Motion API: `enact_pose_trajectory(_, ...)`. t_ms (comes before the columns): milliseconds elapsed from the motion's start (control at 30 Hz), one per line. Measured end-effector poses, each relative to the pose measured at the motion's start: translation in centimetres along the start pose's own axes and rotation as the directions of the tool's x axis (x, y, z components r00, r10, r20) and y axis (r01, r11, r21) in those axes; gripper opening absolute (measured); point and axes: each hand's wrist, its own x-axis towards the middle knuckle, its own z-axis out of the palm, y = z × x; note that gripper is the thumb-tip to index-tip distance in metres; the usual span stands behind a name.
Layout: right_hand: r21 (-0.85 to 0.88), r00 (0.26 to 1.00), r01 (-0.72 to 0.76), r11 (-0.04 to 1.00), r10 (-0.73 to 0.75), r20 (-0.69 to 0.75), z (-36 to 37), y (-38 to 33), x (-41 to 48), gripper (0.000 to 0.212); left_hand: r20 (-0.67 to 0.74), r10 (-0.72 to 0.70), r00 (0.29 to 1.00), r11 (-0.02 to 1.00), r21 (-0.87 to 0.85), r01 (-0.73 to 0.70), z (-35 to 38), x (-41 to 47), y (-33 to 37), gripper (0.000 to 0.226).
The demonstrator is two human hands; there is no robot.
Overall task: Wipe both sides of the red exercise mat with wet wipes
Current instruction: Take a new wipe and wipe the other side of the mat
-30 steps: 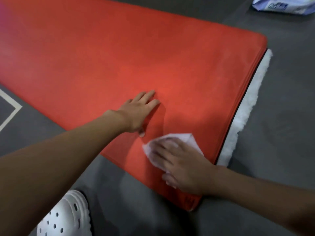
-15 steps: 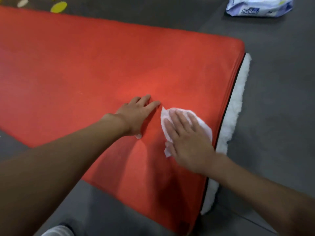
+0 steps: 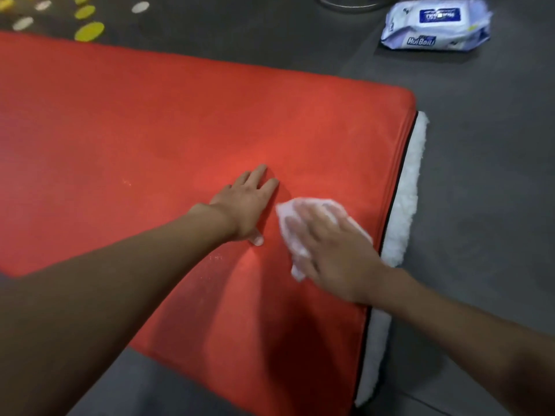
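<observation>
Both hands down on the mat (image 3: 150, 130), wipe (image 3: 286, 217) under the right one.

Far left, yellow and white dots (image 3: 89, 30) mark the dark grey floor (image 3: 480, 205). The mat lies flat on that floor, filling left and middle, its red surface matte with pale specks near the arms. The left hand (image 3: 246, 202) is planted palm-down on it, fingers straight and close together. Just beside it, the crumpled wipe is pressed onto the mat by the right hand (image 3: 333, 250) (motion-blurred, fingers straight, slightly spread). A white fleecy strip (image 3: 405, 205) lines the mat's right edge, and a wipes pack (image 3: 435, 25) sits on the floor beyond, well apart.
</observation>
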Motion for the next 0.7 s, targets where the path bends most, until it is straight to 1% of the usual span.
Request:
enact_pose_trajectory(33,0.0,0.987,-0.161,0.987,0.161,-0.012,-0.4,0.9,0.8,0.066,0.013,0.01,1.0,0.999,-0.041,-0.009,-0.1,0.1,-0.1,0.127)
enact_pose_trajectory(67,0.012,0.964,-0.263,0.965,0.264,-0.024,-0.5,0.6,1.2,0.067,0.029,0.015,0.999,0.997,-0.071,-0.013,-0.2,0.2,-0.2,0.129)
enact_pose_trajectory(100,0.03,0.96,-0.279,0.96,0.279,-0.004,-0.5,-0.5,1.2,0.068,0.042,0.016,0.999,0.996,-0.089,-0.013,-0.5,0.2,-0.3,0.13)
enact_pose_trajectory(133,0.05,0.972,-0.234,0.971,0.233,0.013,-0.1,-1.8,0.7,0.07,0.049,0.018,0.999,0.995,-0.101,-0.013,-1.0,0.5,-0.4,0.129)
enact_pose_trajectory(167,0.052,0.992,-0.127,0.991,0.126,0.02,0.1,-2.6,0.0,0.071,0.05,0.012,0.999,0.993,-0.115,-0.006,-1.4,0.7,-0.5,0.125)
enact_pose_trajectory(200,0.031,0.999,-0.024,0.999,0.023,0.024,0.2,-2.0,-0.3,0.071,0.037,0.007,0.999,0.991,-0.133,-0.002,-1.8,1.1,-0.7,0.117)
enact_pose_trajectory(233,0.021,0.999,0.026,0.999,-0.027,0.023,0.1,-0.6,0.0,0.07,0.012,0.003,1.0,0.989,-0.147,-0.001,-2.1,1.5,-0.8,0.109)
enact_pose_trajectory(267,-0.004,1.0,-0.013,1.0,0.013,-0.009,0.0,0.8,0.8,0.07,-0.021,-0.003,1.0,0.99,-0.144,0.0,-2.2,1.9,-0.8,0.105)
enact_pose_trajectory(300,-0.016,0.991,-0.128,0.992,0.127,-0.035,-0.2,2.2,1.7,0.07,-0.05,-0.014,0.999,0.991,-0.135,0.007,-2.2,2.1,-0.8,0.106)
enact_pose_trajectory(333,-0.007,0.962,-0.272,0.962,0.271,-0.042,-0.5,2.8,2.4,0.071,-0.064,-0.03,0.998,0.993,-0.118,0.023,-2.1,2.3,-0.6,0.111)
enact_pose_trajectory(367,0.006,0.93,-0.364,0.931,0.364,-0.047,-0.5,2.5,2.9,0.072,-0.066,-0.049,0.997,0.996,-0.083,0.044,-2.0,2.4,-0.4,0.119)
enact_pose_trajectory(400,0.017,0.929,-0.368,0.93,0.369,-0.037,-0.4,1.3,3.1,0.073,-0.061,-0.063,0.996,0.997,-0.038,0.061,-1.9,2.5,-0.2,0.125)
enact_pose_trajectory(433,0.029,0.945,-0.325,0.945,0.325,-0.018,0.0,0.2,2.8,0.074,-0.051,-0.063,0.997,0.998,-0.004,0.063,-1.8,2.7,-0.2,0.13)
enact_pose_trajectory(467,0.035,0.974,-0.227,0.973,0.227,-0.007,0.2,-0.5,2.2,0.074,-0.034,-0.052,0.998,0.999,0.008,0.052,-1.9,3.0,-0.2,0.133)
enact_pose_trajectory(500,0.033,0.992,-0.123,0.992,0.123,-0.006,0.3,-0.1,1.7,0.073,-0.006,-0.047,0.999,0.999,-0.006,0.047,-2.0,3.1,-0.3,0.135)
enact_pose_trajectory(533,0.023,0.998,-0.06,0.998,0.06,-0.008,0.2,1.2,1.7,0.072,0.025,-0.047,0.999,0.998,-0.032,0.047,-2.0,3.2,-0.5,0.136)
enact_pose_trajectory(567,-0.003,0.997,-0.074,0.997,0.074,-0.02,0.0,2.7,2.1,0.071,0.046,-0.042,0.998,0.998,-0.051,0.044,-2.1,3.4,-0.7,0.137)
enact_pose_trajectory(600,-0.029,0.987,-0.156,0.987,0.155,-0.047,-0.2,4.2,2.9,0.071,0.052,-0.04,0.998,0.997,-0.057,0.043,-2.1,3.6,-0.7,0.137)
enact_pose_trajectory(667,-0.011,0.93,-0.363,0.932,0.362,-0.071,-0.5,4.8,4.1,0.072,0.039,-0.042,0.998,0.998,-0.051,0.044,-2.0,3.7,-0.8,0.139)
enact_pose_trajectory(700,0.006,0.915,-0.397,0.918,0.396,-0.077,-0.4,3.8,4.4,0.073,0.03,-0.044,0.999,0.998,-0.048,0.046,-2.0,3.7,-0.8,0.139)
